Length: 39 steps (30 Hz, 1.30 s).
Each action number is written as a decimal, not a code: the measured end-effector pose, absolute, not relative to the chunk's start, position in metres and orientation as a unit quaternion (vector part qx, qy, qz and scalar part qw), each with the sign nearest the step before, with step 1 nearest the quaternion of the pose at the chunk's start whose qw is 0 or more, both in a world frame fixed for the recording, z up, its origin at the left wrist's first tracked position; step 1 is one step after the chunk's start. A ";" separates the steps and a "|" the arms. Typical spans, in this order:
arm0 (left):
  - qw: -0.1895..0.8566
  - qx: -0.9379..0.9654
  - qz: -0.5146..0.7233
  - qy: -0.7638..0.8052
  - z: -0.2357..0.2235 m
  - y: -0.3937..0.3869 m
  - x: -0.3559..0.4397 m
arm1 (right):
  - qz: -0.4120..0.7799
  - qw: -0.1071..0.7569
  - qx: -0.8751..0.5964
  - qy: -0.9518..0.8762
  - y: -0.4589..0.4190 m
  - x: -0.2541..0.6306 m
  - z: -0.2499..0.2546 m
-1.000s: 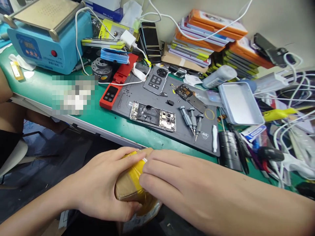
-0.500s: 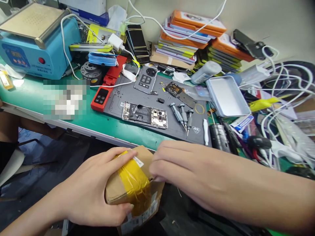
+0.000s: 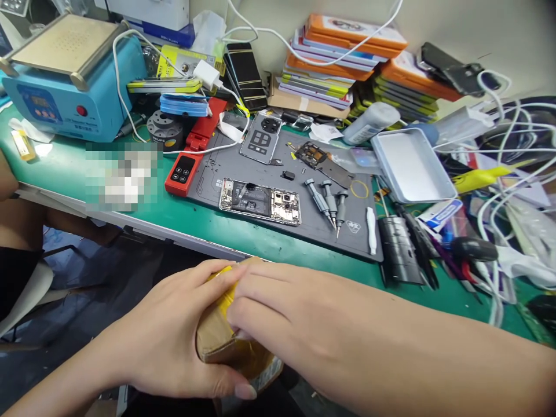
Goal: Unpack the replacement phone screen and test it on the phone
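Note:
A small cardboard box (image 3: 215, 335) with yellow tape (image 3: 226, 296) across it is held below the bench edge. My left hand (image 3: 169, 333) wraps round its left side, fingers on top and thumb low on the near face. Over the taped top lies my right hand (image 3: 278, 307), its fingers curled inward and closed. Whatever those fingers pinch is hidden behind the knuckles. On the grey mat (image 3: 208, 179) beyond the box lies an opened phone (image 3: 260, 201) with its inside parts bare.
Several screwdrivers (image 3: 325, 200), a phone back cover (image 3: 260, 139) and a red device (image 3: 182, 174) are on the mat. A blue machine (image 3: 87, 98) stands at left. A white tray (image 3: 412, 165) and tangled cables crowd the right. Another person's leg (image 3: 56, 223) shows at far left.
My right hand has moved left along the box, from its right edge to over the yellow tape. My left hand keeps its grip. The view has shifted slightly.

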<state>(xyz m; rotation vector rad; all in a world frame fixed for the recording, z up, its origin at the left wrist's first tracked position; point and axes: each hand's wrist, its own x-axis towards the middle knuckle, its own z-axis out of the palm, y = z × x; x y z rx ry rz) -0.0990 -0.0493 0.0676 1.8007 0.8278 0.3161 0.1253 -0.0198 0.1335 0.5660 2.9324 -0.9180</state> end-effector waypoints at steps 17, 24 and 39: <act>0.519 0.756 0.150 0.370 0.067 -0.054 -0.098 | -0.289 0.004 0.169 0.942 -0.023 0.115 0.132; 0.518 0.760 0.140 0.367 0.068 -0.052 -0.099 | -0.312 -0.015 0.196 0.930 -0.026 0.121 0.124; 0.505 0.768 0.130 0.373 0.061 -0.057 -0.097 | -0.094 0.031 0.131 0.986 -0.027 0.127 0.140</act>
